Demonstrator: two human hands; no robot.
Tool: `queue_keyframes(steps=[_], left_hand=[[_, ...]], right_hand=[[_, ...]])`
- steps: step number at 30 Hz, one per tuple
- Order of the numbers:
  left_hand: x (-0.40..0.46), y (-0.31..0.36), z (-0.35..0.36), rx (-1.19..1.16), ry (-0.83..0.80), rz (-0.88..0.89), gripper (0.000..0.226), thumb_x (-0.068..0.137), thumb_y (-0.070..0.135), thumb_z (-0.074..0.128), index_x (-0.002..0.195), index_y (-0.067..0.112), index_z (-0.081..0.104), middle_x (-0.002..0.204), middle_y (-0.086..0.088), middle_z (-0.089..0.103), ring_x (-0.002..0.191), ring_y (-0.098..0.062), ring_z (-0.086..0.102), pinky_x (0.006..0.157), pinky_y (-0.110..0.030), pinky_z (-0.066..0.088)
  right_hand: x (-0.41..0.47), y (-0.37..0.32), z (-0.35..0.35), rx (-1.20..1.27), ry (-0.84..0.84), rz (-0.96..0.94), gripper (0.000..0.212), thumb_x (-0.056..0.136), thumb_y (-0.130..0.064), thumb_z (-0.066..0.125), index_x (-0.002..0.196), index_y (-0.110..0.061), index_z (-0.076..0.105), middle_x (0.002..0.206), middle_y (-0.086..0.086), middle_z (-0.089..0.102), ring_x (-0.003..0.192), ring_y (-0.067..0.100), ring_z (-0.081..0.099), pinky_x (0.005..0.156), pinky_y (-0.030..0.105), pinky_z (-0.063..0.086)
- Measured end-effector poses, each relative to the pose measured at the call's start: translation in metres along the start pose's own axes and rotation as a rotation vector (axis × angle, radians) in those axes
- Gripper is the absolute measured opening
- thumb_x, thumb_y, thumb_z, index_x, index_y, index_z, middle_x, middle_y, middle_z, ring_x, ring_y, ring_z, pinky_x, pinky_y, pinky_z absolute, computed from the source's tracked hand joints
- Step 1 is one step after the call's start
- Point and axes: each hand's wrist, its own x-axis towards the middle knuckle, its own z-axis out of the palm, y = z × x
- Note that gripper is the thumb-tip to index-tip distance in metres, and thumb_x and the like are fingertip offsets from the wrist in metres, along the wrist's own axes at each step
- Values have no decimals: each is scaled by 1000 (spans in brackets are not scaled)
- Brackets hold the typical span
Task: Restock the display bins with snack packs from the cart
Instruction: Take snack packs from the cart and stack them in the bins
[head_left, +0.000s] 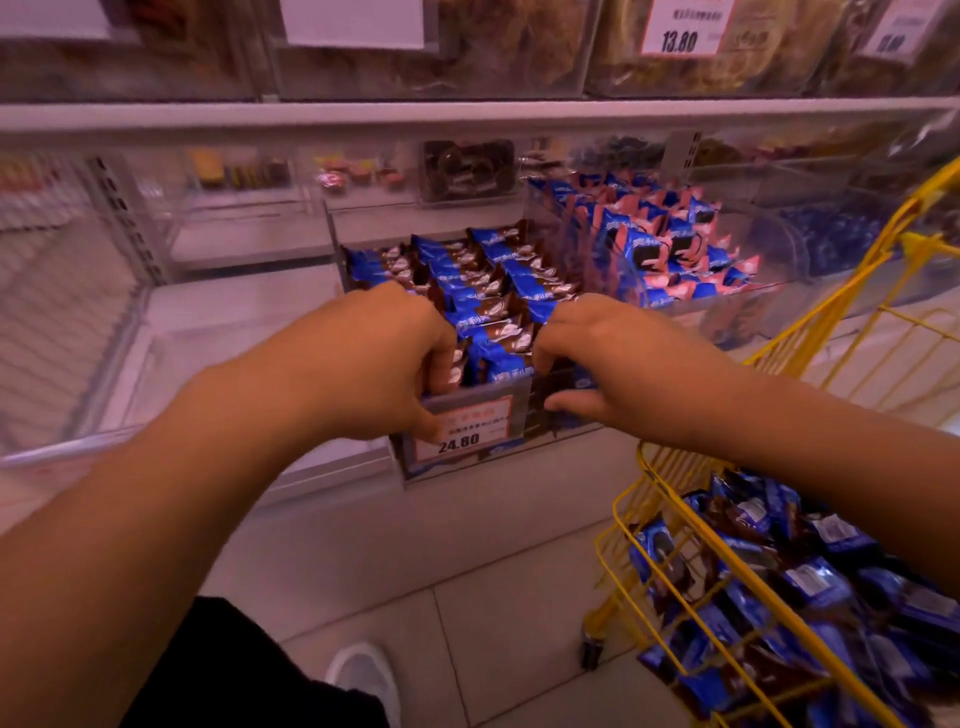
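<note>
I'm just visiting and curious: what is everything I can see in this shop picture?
brown-and-blue packs: many, rowed in the centre bin
centre bin: one, clear, tag reading 24.80
pink-and-blue packs: many, the bin to its right
cart: one, yellow wire, lower right
cart packs: many, blue and brown, heaped inside
upper price tag: one, 13.80, top shelf
shoe: one, white, floor
left hand, right hand: both gripping centre-bin packs

Price tag (462, 428) on front of clear bin (540, 410) w/ blue-brown snack packs (488, 296): "24.80". Tag (684, 26) on upper-shelf bin, top right: "13.80". Other print on tags & pack wrappers too blurred to read.
</note>
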Motion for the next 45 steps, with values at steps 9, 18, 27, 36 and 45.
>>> queue_keyframes(steps=[9, 18, 27, 36, 45], left_hand=[[2, 7, 8, 152, 74, -95, 34, 78, 33, 75, 80, 30, 41, 77, 9, 36, 75, -18, 42, 63, -32, 32], [48, -27, 15, 0, 108, -127, 33, 73, 20, 83, 74, 28, 51, 75, 8, 53, 78, -19, 54, 54, -28, 31], [54, -33, 24, -2, 142, -128, 38, 67, 25, 89, 72, 29, 51, 80, 7, 54, 77, -19, 55, 56, -30, 34], [49, -23, 25, -137, 51, -18, 18, 75, 27, 84, 86, 24, 70, 73, 16, 53, 71, -7, 56, 65, -30, 48], [47, -17, 23, -123, 56, -83, 23, 75, 20, 84, 76, 32, 65, 72, 16, 53, 78, -15, 61, 69, -34, 53]], right_hand=[[15, -5, 7, -33, -1, 110, 15, 84, -38, 72, 89, -27, 63, 92, -8, 65, 92, 20, 61, 76, 42, 51], [64, 16, 18, -43, -16, 214, 20, 79, -34, 80, 91, -24, 68, 96, 1, 70, 94, 28, 63, 75, 39, 50], [68, 22, 21, -5, 1, 202, 21, 76, -33, 83, 90, -23, 72, 90, -2, 72, 89, 23, 65, 76, 41, 55], [54, 33, 21, 39, -59, 237, 20, 71, -31, 86, 79, -24, 69, 79, -8, 66, 80, 17, 63, 73, 41, 55], [47, 29, 24, 10, -63, 206, 9, 83, -28, 77, 85, -22, 71, 82, -1, 66, 82, 25, 63, 69, 33, 46]])
